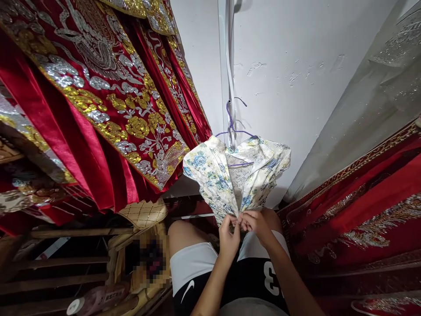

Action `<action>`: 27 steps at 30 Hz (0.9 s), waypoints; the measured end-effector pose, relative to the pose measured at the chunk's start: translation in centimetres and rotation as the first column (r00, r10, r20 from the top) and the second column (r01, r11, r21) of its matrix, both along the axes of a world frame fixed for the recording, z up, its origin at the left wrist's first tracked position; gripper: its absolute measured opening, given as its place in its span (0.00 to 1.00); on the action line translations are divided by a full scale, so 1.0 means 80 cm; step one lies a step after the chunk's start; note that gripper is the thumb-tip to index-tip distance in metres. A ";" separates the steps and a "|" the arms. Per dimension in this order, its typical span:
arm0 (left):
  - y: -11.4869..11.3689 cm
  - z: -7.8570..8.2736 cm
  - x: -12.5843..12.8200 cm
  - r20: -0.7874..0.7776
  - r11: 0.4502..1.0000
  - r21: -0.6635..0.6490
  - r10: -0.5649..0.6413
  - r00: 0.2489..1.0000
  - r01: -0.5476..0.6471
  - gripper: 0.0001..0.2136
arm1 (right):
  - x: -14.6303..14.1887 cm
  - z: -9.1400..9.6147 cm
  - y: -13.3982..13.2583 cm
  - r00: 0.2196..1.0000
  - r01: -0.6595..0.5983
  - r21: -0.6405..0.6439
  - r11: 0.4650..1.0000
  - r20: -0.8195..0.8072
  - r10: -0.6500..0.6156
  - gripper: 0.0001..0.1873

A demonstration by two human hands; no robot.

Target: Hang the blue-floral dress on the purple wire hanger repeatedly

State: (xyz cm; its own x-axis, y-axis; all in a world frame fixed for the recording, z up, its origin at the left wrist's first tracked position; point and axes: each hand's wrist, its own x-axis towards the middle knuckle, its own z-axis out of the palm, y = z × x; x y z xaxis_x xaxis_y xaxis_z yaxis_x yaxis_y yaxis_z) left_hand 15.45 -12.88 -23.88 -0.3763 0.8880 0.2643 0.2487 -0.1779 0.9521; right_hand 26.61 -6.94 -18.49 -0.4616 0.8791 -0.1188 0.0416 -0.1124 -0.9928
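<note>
A floral shirt [213,175], cream with blue and yellow flowers, hangs in front of my knees on a purple hanger [231,125]. Its collar is open, and the front edges come together lower down. There my left hand [229,237] pinches one edge of the shirt front. My right hand [255,224] meets it from the other side, its fingers closed on the opposite edge. The fingertips of both hands almost touch. Whatever small fastening may lie between them is hidden by the fingers.
Red embroidered garments [131,109] with gold and silver sequins hang at the left. More red beaded cloth [362,210] is at the right, beneath a clear cover [368,105]. A wooden bench [66,259] and a bottle [101,298] lie at lower left; a white wall [283,57] stands ahead.
</note>
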 end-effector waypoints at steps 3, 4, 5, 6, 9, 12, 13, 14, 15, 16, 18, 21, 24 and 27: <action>0.008 -0.010 0.010 -0.068 1.000 0.007 -0.017 0.998 0.018 0.08 | -0.004 0.055 0.032 0.996 0.086 0.116 0.990 -0.008 -0.086 0.19; 0.011 -0.015 0.015 -0.090 0.999 0.014 -0.030 0.996 0.032 0.08 | -0.008 0.078 0.047 0.992 0.130 0.154 0.980 -0.016 -0.129 0.18; 0.014 -0.020 0.020 -0.110 0.998 0.022 -0.049 0.993 0.052 0.08 | -0.014 0.101 0.062 0.985 0.173 0.193 0.966 -0.025 -0.171 0.17; 0.017 -0.024 0.025 -0.132 0.996 0.027 -0.077 0.988 0.081 0.07 | -0.022 0.125 0.077 0.978 0.206 0.223 0.953 -0.046 -0.201 0.16; 0.024 -0.028 0.033 -0.200 0.981 0.011 -0.189 0.961 0.195 0.07 | -0.046 0.186 0.109 0.953 0.301 0.402 0.865 -0.095 -0.288 0.14; 0.035 -0.005 0.017 -0.274 0.951 -0.056 -0.309 0.911 0.306 0.06 | -0.057 0.214 0.112 0.961 0.277 0.471 0.838 -0.160 -0.228 0.13; 0.042 0.012 0.005 -0.296 0.944 -0.055 -0.326 0.898 0.325 0.05 | -0.056 0.215 0.108 0.964 0.260 0.476 0.840 -0.178 -0.197 0.13; 0.049 0.034 -0.008 -0.321 0.941 -0.039 -0.331 0.887 0.337 0.04 | -0.054 0.213 0.103 0.966 0.247 0.479 0.842 -0.194 -0.173 0.13; 0.057 0.059 -0.022 -0.333 0.945 0.026 -0.300 0.894 0.326 0.02 | -0.050 0.209 0.099 0.965 0.242 0.478 0.844 -0.208 -0.158 0.12; 0.066 0.088 -0.036 -0.330 0.944 0.119 -0.256 0.909 0.309 0.04 | -0.046 0.205 0.094 0.965 0.238 0.474 0.847 -0.217 -0.150 0.12; 0.083 0.148 -0.060 -0.333 0.927 0.320 -0.085 0.939 0.197 0.12 | -0.040 0.196 0.088 0.964 0.235 0.462 0.855 -0.223 -0.145 0.12; 0.106 0.223 -0.078 -0.454 0.878 0.451 0.069 0.888 0.162 0.13 | -0.040 0.191 0.086 0.964 0.227 0.473 0.852 -0.231 -0.129 0.13; 0.117 0.261 -0.078 -0.597 0.851 0.484 0.150 0.788 0.204 0.06 | -0.047 0.188 0.092 0.965 0.208 0.498 0.842 -0.244 -0.093 0.14; 0.117 0.272 -0.086 -0.605 0.810 0.568 0.288 0.743 0.148 0.05 | -0.047 0.168 0.101 0.970 0.203 0.492 0.847 -0.218 -0.106 0.15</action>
State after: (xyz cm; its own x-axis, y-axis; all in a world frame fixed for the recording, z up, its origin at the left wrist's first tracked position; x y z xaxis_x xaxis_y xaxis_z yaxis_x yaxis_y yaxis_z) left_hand 8.60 -3.55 -2.10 0.0245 0.4758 0.8792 0.7803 -0.5589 0.2807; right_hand 22.86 1.11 -5.03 -0.2854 0.8551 0.4329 -0.1144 0.4181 -0.9012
